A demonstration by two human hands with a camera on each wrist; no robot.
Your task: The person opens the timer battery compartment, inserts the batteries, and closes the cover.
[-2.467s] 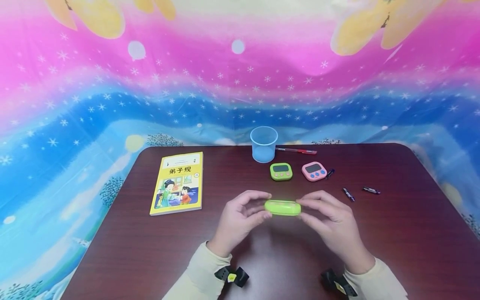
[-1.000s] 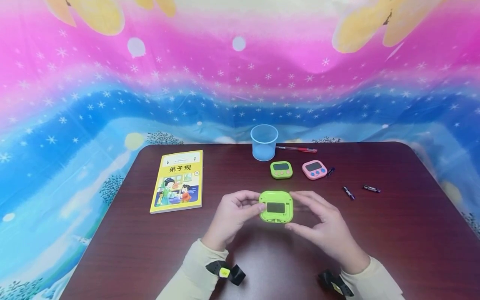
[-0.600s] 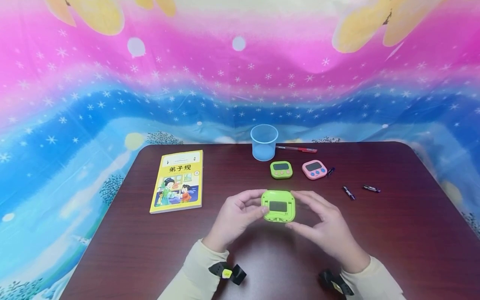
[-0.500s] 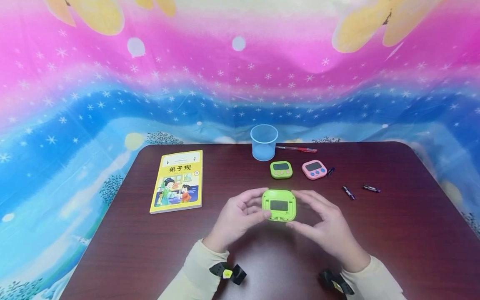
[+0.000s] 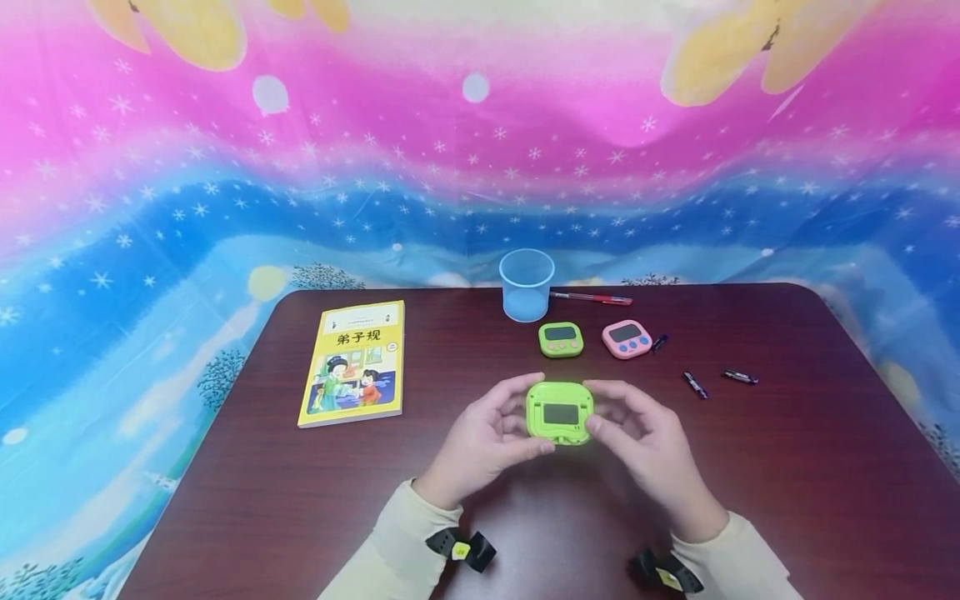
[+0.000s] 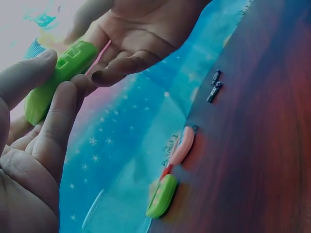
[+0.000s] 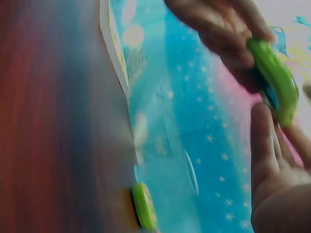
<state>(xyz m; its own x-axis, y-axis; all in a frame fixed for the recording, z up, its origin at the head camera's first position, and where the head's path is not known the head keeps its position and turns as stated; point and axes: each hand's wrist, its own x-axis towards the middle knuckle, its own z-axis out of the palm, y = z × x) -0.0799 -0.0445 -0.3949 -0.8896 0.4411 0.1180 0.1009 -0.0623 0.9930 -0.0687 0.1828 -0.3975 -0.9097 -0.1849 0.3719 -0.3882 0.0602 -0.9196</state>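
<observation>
Since half a second ago, both thumbs have shifted on the held green timer (image 5: 560,414): the left thumb went from its face down to its lower edge, and the right thumb came from below onto its right side.

Nearest are two pale sleeves (image 5: 397,533), with a black strap (image 5: 461,548) at each wrist. The left hand (image 5: 483,442) pinches the held green timer at its left side, and the right hand (image 5: 652,454) pinches it at the right. The timer is in the air above the dark wooden table (image 5: 300,500), its back with a dark rectangular panel turned to the person.

Farther away, on the right, two small dark batteries (image 5: 695,385) lie near each other. A yellow book (image 5: 352,367) lies on the left. Beyond the hands are a second green timer (image 5: 561,340) and a pink timer (image 5: 626,339), screens up; one more battery (image 5: 658,343) is just beside the pink one. Behind them stands a translucent blue cup (image 5: 527,287), with a red pen (image 5: 596,298) at its right. A printed cloth (image 5: 450,167) hangs at the back.
</observation>
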